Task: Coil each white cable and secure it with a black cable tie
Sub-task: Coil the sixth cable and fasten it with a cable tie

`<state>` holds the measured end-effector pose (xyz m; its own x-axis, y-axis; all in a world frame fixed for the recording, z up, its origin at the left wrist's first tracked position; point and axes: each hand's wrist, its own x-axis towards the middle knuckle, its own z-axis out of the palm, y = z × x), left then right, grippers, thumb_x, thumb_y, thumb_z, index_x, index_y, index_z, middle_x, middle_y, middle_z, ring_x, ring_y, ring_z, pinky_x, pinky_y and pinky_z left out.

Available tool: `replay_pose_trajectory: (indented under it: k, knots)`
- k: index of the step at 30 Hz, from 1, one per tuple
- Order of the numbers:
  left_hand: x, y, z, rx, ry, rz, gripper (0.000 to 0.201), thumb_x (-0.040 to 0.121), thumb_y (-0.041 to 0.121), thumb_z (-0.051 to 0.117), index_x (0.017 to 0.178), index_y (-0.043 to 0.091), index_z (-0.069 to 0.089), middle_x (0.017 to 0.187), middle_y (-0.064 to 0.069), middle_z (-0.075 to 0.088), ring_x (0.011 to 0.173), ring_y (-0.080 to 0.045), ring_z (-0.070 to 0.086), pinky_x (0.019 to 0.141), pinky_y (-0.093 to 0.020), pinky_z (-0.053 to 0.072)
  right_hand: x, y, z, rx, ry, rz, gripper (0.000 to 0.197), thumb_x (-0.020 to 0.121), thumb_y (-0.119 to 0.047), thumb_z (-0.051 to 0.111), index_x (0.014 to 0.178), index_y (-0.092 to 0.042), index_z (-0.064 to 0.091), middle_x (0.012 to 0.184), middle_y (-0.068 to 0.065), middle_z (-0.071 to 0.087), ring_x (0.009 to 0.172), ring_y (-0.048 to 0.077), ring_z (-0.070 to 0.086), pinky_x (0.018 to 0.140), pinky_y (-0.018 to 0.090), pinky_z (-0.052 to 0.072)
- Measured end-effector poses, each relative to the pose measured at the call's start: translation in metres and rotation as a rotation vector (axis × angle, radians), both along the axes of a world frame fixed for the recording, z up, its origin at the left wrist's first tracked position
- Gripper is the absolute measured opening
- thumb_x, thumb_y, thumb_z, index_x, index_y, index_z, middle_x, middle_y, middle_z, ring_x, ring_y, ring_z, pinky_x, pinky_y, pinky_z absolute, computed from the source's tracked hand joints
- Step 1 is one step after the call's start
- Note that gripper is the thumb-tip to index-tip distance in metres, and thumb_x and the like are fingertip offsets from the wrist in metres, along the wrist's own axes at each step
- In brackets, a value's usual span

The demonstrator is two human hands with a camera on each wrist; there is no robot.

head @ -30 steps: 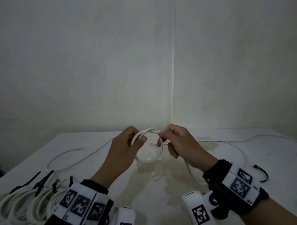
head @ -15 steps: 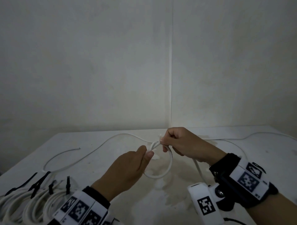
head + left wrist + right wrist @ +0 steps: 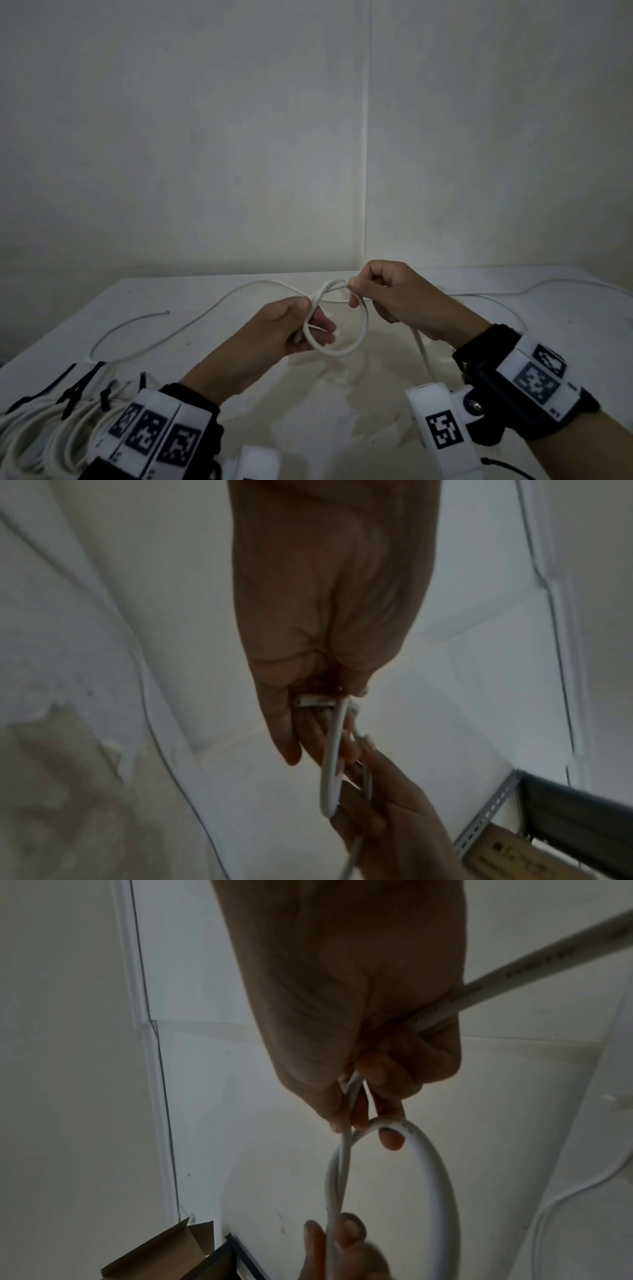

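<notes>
in the middle of the head view my left hand (image 3: 274,329) pinches the crossing of the white cable (image 3: 346,349) between thumb and fingers, and my right hand (image 3: 394,294) pinches the top of the same small loop, above the table (image 3: 513,342). i judge i am at the first turns. to do it well, i should keep the crossing tight and feed the free length, which runs to the upper left, in equal rounds. the tied coils (image 3: 44,428) lie at lower left.
</notes>
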<state>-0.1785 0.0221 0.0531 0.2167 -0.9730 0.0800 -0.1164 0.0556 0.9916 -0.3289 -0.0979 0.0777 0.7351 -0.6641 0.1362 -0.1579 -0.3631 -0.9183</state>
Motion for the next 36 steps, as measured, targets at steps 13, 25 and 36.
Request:
replay_pose_trajectory:
  k: [13,25,36]
  knots:
    - [-0.001,-0.009,0.005,-0.04,0.126,0.12,0.035,0.1,0.022,0.029,0.075,0.007,0.049,0.047,0.008,0.038,0.044,-0.006,0.041,0.057,-0.019,0.05,0.008,0.003,-0.004,-0.04,-0.11,-0.054,0.019,0.091,-0.021,0.056,0.078,-0.007,0.059,0.08,0.004,0.071,0.035,0.006,0.032,0.039,0.016,0.03]
    - [-0.008,-0.003,0.008,-0.017,-0.31,0.258,0.036,0.099,0.027,0.03,0.067,0.013,0.04,0.052,0.009,0.037,0.04,0.001,0.04,0.065,-0.027,0.046,0.018,0.003,-0.009,-0.133,-0.107,-0.085,0.008,0.089,-0.023,0.058,0.083,-0.018,0.055,0.062,-0.004,0.069,0.047,0.008,0.047,0.064,0.032,0.047]
    - [0.017,-0.001,0.015,-0.13,0.033,0.357,0.037,0.098,0.018,0.036,0.061,0.013,0.035,0.042,0.011,0.028,0.037,-0.005,0.026,0.041,-0.019,0.034,0.008,-0.026,-0.032,-0.542,-0.112,-0.216,0.008,0.092,-0.021,0.051,0.086,-0.024,0.054,0.056,-0.01,0.047,0.05,0.004,0.045,0.051,0.014,0.033]
